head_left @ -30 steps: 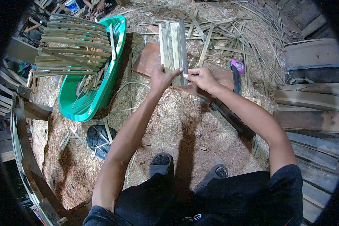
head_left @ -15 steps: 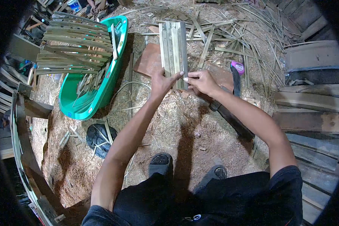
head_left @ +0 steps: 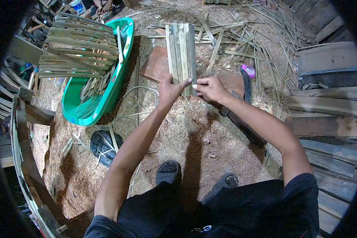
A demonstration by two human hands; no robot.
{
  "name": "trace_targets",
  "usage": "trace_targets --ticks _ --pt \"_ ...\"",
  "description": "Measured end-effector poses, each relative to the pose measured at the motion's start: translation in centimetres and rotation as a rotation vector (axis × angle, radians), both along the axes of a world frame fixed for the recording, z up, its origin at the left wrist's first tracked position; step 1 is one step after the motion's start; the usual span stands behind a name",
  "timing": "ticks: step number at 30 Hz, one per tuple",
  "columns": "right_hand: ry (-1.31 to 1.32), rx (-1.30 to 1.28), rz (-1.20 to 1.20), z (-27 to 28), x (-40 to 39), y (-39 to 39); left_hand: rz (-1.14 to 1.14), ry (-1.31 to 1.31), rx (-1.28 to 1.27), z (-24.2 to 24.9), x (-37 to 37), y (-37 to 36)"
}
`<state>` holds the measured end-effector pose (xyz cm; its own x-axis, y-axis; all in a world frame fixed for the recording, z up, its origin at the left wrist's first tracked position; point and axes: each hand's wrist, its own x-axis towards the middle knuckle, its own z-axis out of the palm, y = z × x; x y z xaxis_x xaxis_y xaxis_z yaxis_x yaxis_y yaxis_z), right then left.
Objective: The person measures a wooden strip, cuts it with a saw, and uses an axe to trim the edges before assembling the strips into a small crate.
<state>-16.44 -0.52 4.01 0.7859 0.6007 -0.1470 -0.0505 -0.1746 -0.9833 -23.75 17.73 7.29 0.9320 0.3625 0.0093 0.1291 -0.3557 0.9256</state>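
A bundle of narrow wooden slats (head_left: 181, 51) lies side by side in front of me, pointing away. My left hand (head_left: 169, 91) grips the bundle's near left side, thumb laid across the top. At the near right corner, my right hand (head_left: 212, 89) pinches the edge of the outermost slat between thumb and fingers. Both thumbs almost meet there. The fingers under the slats are hidden. Beneath and behind the bundle is a reddish-brown board (head_left: 154, 65).
On the left stands a green plastic tub (head_left: 81, 117) with curved slats (head_left: 79, 37) across it. Loose strips (head_left: 216, 47) litter the sawdust floor. A pink object (head_left: 248, 71) lies right; boards (head_left: 325, 105) line the right side. Another person's hands (head_left: 103, 6) show at the top.
The slat bundle has shifted very slightly to the left in view. Both hands keep their hold, with the right fingers slightly readjusted at the corner.
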Motion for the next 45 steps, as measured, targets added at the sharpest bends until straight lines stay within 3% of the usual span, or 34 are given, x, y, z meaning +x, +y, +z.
trace_targets --ticks 3,6,12,19,21,22,23,29,35,41,44,45 --pt "0.006 0.012 -0.001 0.3 -0.8 -0.2 0.016 -0.08 0.05 -0.7 -0.3 -0.1" --pt "-0.043 0.03 0.042 0.8 -1.4 -0.5 0.02 0.137 -0.009 0.2 -1.2 -0.3" --pt "-0.127 -0.038 0.05 1.2 -1.9 -0.6 0.025 -0.01 0.068 -1.2 -1.3 -0.2" --pt "-0.051 -0.032 0.061 2.3 -1.6 -0.4 -0.136 0.198 0.052 0.6 0.8 1.4" --pt "-0.159 -0.045 0.059 2.6 -1.8 -0.5 -0.228 0.177 0.035 0.5 2.5 2.7" --pt "-0.212 -0.052 0.061 2.3 -1.9 -0.6 -0.261 0.113 -0.185 2.7 2.3 2.3" --pt "-0.227 -0.072 0.073 2.1 -1.7 -0.6 -0.258 0.11 -0.245 2.8 2.6 2.2" --pt "-0.112 -0.025 0.048 0.5 -1.3 -0.6 -0.203 -0.115 -0.641 -1.0 5.2 1.9" --pt "0.076 0.056 0.02 0.7 -2.0 -0.8 -0.196 -0.003 -0.691 0.1 4.6 1.6" --pt "0.085 0.099 0.029 -0.1 -1.7 -1.1 -0.145 0.033 -0.674 0.5 4.8 1.5" --pt "-0.233 -0.099 0.083 1.0 -1.7 -1.6 -0.142 0.063 -0.637 0.2 5.2 1.5" --pt "-0.218 -0.117 0.075 1.5 -1.9 -1.7 -0.159 0.051 -0.622 0.2 5.3 1.5"
